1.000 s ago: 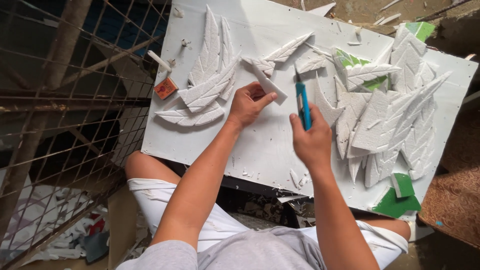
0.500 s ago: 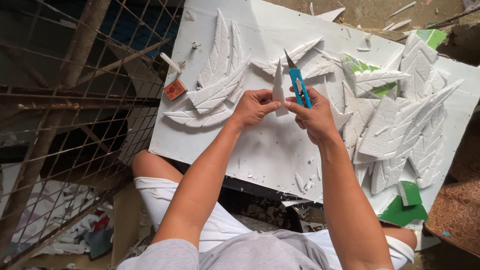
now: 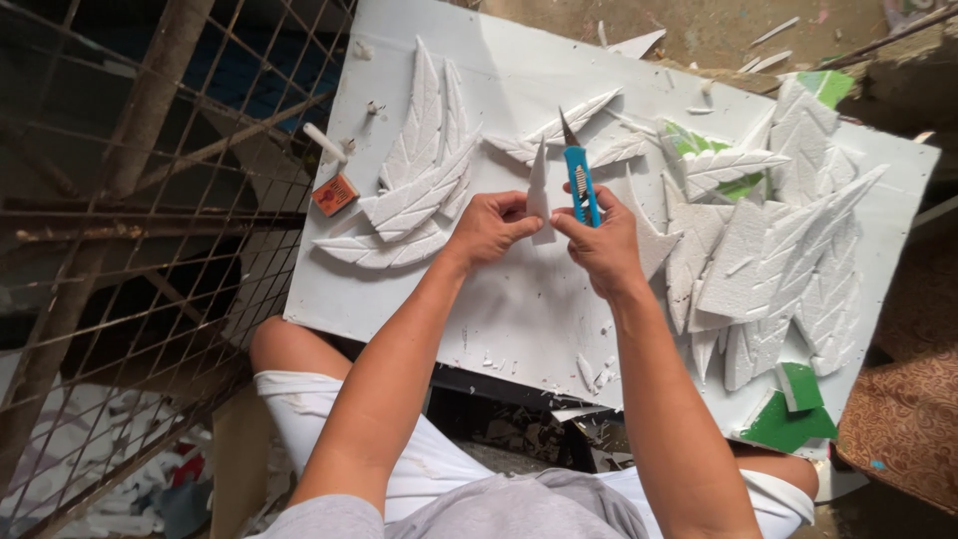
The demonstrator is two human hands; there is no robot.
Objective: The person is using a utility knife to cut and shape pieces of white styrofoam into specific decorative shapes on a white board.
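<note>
White foam under the knife, mid-frame

White foam sliver (image 3: 538,185), narrow and pointed, stands upright at the centre of the frame, pinched at its base by the left hand (image 3: 489,228); the right hand (image 3: 604,247) is clenched round a blue utility knife (image 3: 580,183) whose blade points toward the top of the frame, just beside the sliver (whether steel touches foam cannot be told). Both hands hover over a white board (image 3: 519,309) serving as tabletop. Carved foam leaves (image 3: 414,195) lie fanned at upper left of the board, a larger heap of leaves (image 3: 788,250) at right. A small orange box (image 3: 335,194) sits near the board's left edge, green scraps (image 3: 788,419) at lower right.
</note>
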